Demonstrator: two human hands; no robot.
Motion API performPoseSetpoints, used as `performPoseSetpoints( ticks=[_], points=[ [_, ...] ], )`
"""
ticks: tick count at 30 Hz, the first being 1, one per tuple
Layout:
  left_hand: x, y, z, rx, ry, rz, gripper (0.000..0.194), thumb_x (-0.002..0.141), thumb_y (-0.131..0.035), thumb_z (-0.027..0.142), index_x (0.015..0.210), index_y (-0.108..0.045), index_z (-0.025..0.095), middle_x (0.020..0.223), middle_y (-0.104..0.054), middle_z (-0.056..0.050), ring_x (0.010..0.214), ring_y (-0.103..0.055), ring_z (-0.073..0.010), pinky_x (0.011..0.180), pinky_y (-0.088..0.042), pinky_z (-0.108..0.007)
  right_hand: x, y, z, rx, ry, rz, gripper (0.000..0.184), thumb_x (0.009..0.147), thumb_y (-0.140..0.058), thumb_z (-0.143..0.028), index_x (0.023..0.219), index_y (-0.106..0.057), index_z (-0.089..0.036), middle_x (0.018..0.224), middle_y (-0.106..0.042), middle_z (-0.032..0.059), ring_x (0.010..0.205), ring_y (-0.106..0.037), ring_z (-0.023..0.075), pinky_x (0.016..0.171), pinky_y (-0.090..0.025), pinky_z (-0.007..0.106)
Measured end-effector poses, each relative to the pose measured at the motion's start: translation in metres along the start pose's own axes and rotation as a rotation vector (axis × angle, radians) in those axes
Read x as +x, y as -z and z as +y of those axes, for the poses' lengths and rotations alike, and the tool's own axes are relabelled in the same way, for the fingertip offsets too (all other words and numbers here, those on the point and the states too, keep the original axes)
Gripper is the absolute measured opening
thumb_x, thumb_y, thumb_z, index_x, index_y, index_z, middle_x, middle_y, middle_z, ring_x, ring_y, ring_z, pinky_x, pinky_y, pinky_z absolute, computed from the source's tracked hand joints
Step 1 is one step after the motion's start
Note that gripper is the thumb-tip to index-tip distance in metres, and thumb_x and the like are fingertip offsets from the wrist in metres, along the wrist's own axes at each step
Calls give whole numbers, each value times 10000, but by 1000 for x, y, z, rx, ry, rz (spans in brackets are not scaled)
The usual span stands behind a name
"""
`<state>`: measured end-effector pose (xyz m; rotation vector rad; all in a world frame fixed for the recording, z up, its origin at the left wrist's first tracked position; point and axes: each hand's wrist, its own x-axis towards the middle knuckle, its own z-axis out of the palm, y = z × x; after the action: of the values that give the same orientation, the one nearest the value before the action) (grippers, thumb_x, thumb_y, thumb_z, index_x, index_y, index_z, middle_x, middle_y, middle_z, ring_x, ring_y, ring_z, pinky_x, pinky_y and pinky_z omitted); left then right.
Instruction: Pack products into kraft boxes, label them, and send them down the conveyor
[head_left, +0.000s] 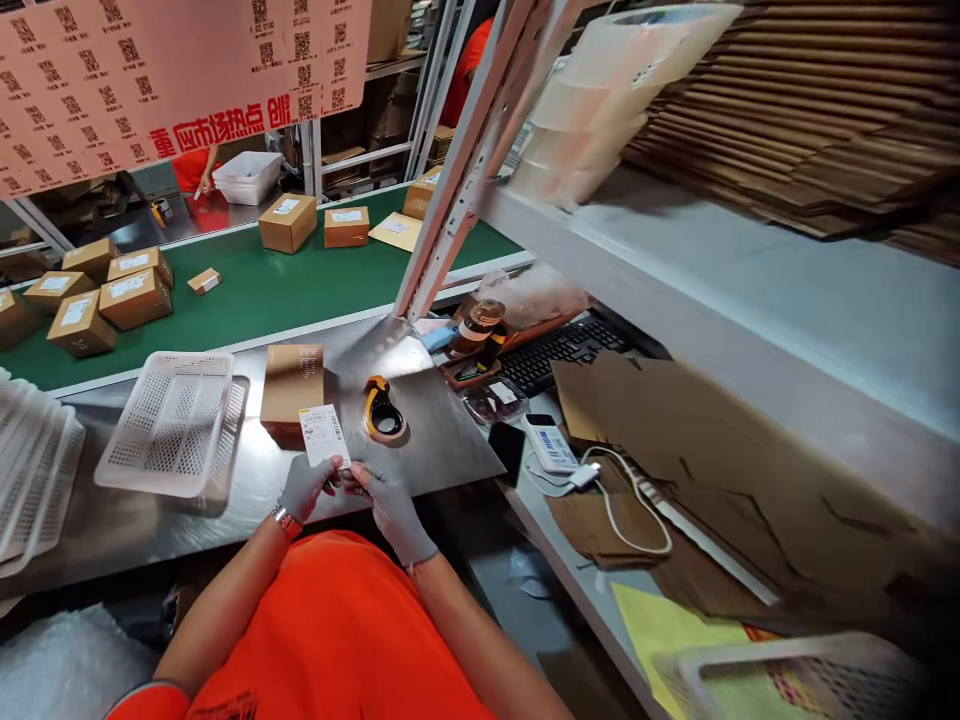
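Note:
My left hand [302, 488], in a grey glove with a metal watch at the wrist, pinches the lower edge of a white shipping label [322, 436]. At the label's lower right corner, the gloved fingers of my right hand [391, 512] are pinched together on it, close to the left fingertips. The label is held tilted in front of a brown cardboard box [292, 388], covering part of its lower right side. To the right of the box, a yellow and black tape dispenser [384, 410] lies on the metal table [442, 440].
A white perforated basket [169, 425] sits left of the box, beside stacked baskets [37, 470]. Behind runs a green conveyor belt [247, 300] carrying several labelled boxes. A white post [469, 165] and a shelf [675, 260] with tape rolls stand right. Another person's hand [206, 182] shows beyond.

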<state>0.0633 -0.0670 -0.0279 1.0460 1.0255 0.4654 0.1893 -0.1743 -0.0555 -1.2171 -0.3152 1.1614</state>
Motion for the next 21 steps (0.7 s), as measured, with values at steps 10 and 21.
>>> performPoseSetpoints(
  ticks=[10,21],
  points=[
    [-16,-12,-19,1049,-703,258,491,897,-897,171,1379,-806,161,1547,-731,-254,1503,-656,-430,1209,-606,-614,-6,28,10,-45,37,61,689,619,-999,-876,785,-895,-215,835,-852,77,766,-755,239,786,-664,406],
    [-42,-65,-19,1608,-831,-318,273,1159,-585,169,1169,-853,112,1138,-832,-203,1306,-735,-362,1067,-636,-525,-31,82,34,-40,99,75,600,676,-1012,-799,873,-933,-237,905,-881,62,855,-762,259,896,-684,433]
  ],
)
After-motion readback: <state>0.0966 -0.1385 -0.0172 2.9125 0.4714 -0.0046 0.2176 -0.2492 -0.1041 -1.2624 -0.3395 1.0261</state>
